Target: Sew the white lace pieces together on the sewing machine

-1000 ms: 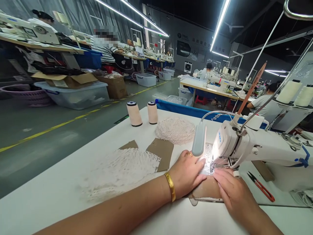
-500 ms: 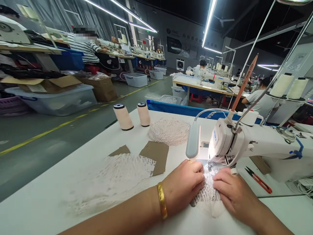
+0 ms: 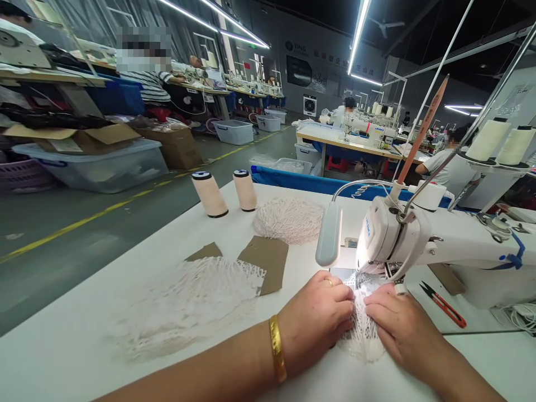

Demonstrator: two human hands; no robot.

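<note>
The white lace piece [image 3: 363, 335] is set at the needle end of the sewing machine [image 3: 460, 240], its long axis directed from there toward the wearer. It is flanked closely by both hands, neither clearly nearer. Its left edge is gripped in the curled fingers of the left hand [image 3: 316, 321], knuckles raised. Along its right edge the right hand [image 3: 402, 321] is laid palm down, fingers lightly bent; whether lace is pinched there cannot be told.
</note>
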